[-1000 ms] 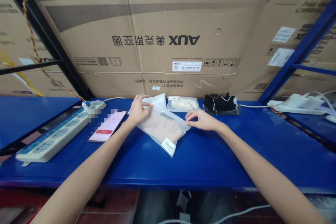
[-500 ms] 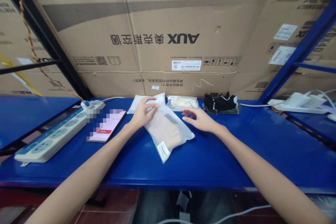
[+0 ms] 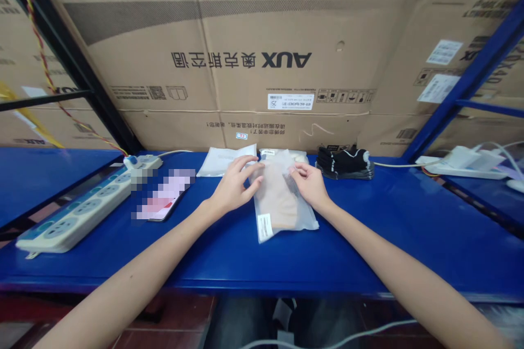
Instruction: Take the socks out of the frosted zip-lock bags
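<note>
A frosted plastic zip bag with something pale pinkish inside lies near the middle of the blue table, a white barcode label on its lower left corner. My right hand pinches the bag's upper right edge. My left hand is beside the bag's left edge, fingers apart and holding nothing. Behind the left hand lies a white packet. Partly hidden under the top of the zip bag is another clear bag with a cream-coloured content. A stack of black gloves sits to the right.
On the left are a smartphone and a long white power strip. Another power strip with plugged chargers lies at the right. A large cardboard box stands upright along the table's back, between metal frame posts.
The zip bag has swung more upright and shifted right. My right hand has taken hold of its upper right edge, while my left hand has let go and opened.
</note>
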The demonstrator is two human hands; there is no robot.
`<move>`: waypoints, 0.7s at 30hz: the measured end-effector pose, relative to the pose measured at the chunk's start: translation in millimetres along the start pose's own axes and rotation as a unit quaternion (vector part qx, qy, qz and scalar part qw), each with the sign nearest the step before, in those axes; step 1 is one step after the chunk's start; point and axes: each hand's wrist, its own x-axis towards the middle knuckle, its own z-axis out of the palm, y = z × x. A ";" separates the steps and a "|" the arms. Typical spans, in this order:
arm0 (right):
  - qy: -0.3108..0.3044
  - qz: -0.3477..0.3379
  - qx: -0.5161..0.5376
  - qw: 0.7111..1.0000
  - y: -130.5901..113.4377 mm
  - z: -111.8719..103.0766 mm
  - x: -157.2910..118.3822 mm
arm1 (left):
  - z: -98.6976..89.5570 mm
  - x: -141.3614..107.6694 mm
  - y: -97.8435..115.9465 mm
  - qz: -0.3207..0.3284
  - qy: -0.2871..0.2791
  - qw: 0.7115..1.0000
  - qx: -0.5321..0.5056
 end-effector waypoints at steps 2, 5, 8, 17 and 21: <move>0.029 0.028 0.018 0.999 5.1 -1.5 3.6 | -1.1 0.1 2.4 0.018 -0.016 1.000 0.008; 0.030 0.046 0.016 0.998 12.5 0.0 7.3 | -1.2 -0.8 4.8 0.035 -0.064 0.997 0.024; -0.005 0.038 -0.059 0.998 14.5 0.3 9.1 | -0.3 -4.9 2.9 0.023 -0.158 0.987 0.025; -0.092 -0.151 -0.395 0.902 2.7 -33.9 6.5 | 0.4 -14.0 -9.8 -0.015 -0.317 0.948 -0.007; -0.177 -0.190 -0.439 0.860 0.7 -42.7 2.6 | 0.4 -14.3 -8.4 -0.014 -0.318 0.948 -0.002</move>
